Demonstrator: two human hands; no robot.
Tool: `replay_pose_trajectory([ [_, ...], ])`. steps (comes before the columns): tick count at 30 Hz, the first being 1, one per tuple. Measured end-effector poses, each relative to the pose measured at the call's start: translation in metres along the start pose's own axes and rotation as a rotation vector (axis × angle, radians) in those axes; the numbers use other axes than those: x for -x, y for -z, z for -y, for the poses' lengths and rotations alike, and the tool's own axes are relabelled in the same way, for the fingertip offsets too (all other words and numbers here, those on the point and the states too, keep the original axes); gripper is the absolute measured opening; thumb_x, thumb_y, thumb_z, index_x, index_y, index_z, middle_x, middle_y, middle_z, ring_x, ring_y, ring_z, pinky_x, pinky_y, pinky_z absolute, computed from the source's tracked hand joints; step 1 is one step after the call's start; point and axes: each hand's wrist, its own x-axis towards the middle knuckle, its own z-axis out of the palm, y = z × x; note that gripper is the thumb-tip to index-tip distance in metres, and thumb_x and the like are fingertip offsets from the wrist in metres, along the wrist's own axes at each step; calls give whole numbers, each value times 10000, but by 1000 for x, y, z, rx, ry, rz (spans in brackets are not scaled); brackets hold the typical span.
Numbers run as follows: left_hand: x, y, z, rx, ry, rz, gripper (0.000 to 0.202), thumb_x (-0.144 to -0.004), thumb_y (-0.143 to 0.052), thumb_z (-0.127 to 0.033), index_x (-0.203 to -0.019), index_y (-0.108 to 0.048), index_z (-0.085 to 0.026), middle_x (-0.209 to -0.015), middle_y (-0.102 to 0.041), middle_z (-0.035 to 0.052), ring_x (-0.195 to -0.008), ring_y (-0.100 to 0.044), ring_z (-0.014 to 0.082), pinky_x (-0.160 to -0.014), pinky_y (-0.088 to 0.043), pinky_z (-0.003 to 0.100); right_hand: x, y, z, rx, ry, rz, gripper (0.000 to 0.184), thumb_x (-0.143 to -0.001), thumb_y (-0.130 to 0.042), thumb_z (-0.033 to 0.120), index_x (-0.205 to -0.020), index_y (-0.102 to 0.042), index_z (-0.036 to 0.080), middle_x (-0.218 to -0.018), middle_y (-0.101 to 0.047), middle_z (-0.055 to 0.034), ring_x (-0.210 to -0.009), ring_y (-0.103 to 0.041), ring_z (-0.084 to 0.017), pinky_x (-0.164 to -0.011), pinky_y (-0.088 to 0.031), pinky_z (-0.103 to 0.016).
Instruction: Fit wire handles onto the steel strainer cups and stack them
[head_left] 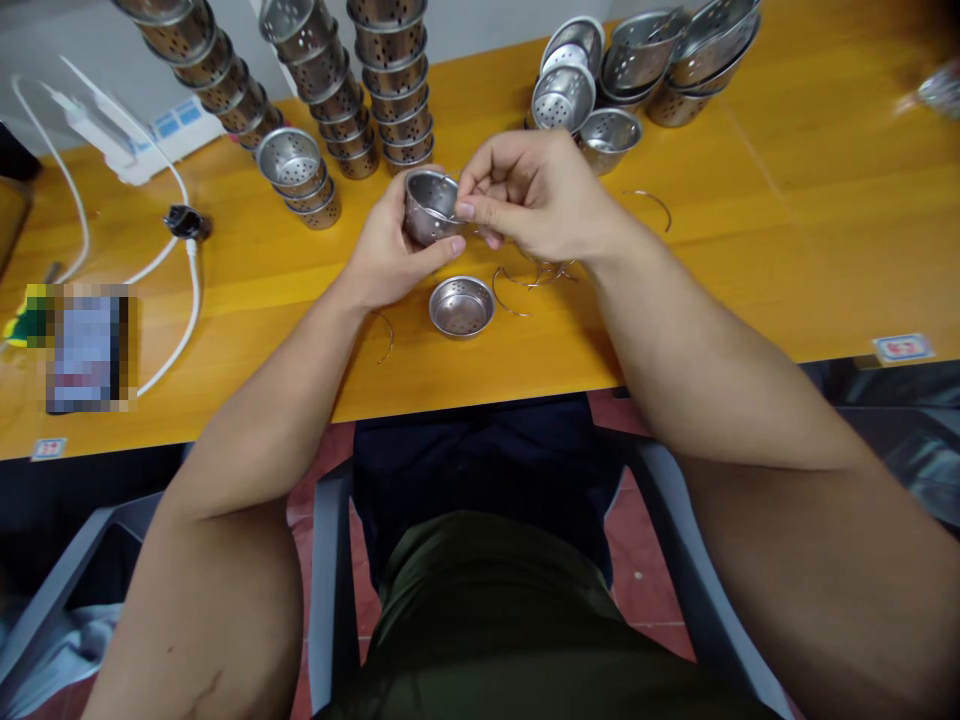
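Observation:
My left hand is wrapped around a small perforated steel cup, held above the orange table. My right hand is closed in a pinch at the cup's rim, its fingertips touching the cup; what it pinches is too thin to make out. Just below both hands a second perforated cup sits on the table. Thin wire loops lie under my right hand, one more wire lies by my left wrist and another to the right.
Tall stacks of steel cups lean at the back, a short stack beside them. Nested cups lie at the back right. A white power strip and cable run at the left. A blurred object lies near the front-left edge.

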Motion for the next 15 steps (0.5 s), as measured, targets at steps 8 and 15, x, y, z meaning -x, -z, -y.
replay_pose_trajectory([
  [8,-6,-3,7,-25,-34,-51,870,-1034,-846,-829,-1707,-527,-379,-1645,-717,132,-1484,-741,398,-1229,-683,608,-3,11,-14,188,118,-64,362,-1007,-1029,556,-1291,-846,425,-1136,-774,7,-1016,-688,-237,-1005,-634,-370],
  [15,-5,-2,5,17,-54,-45,1080,-954,-792,-1080,-1720,-499,-378,-1645,-707,110,-1527,-704,384,-1297,-638,606,-7,15,-17,312,224,94,318,-1082,-836,133,-1313,-861,349,-1182,-761,19,-961,-675,-161,-921,-584,-334],
])
